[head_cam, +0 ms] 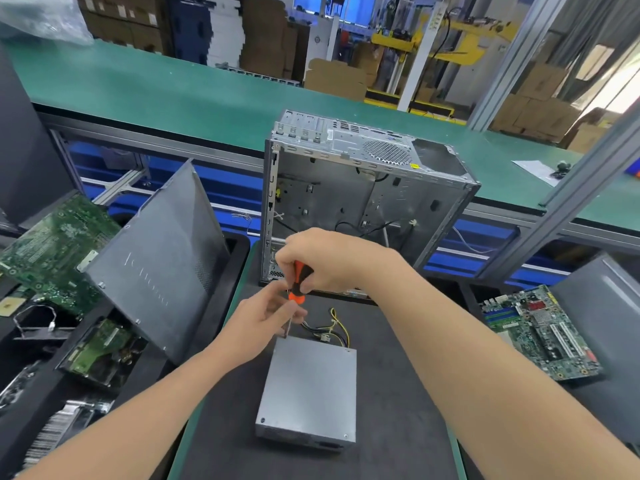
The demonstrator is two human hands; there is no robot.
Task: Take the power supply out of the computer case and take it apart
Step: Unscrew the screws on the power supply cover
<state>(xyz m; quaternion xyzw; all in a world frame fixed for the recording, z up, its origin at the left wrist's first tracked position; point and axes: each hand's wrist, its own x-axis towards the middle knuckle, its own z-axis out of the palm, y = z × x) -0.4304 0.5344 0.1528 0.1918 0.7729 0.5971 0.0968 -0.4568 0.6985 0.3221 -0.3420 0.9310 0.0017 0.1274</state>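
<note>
The grey metal power supply lies flat on the dark mat, its bundle of coloured cables trailing from the far end. Behind it stands the open, emptied computer case. My right hand grips the orange and black handle of a screwdriver, held upright with its tip at the power supply's far left corner. My left hand pinches the screwdriver's thin shaft just below the handle.
The case's side panel leans at the left over bins holding green circuit boards. Another motherboard lies at the right. A green conveyor belt runs behind the case.
</note>
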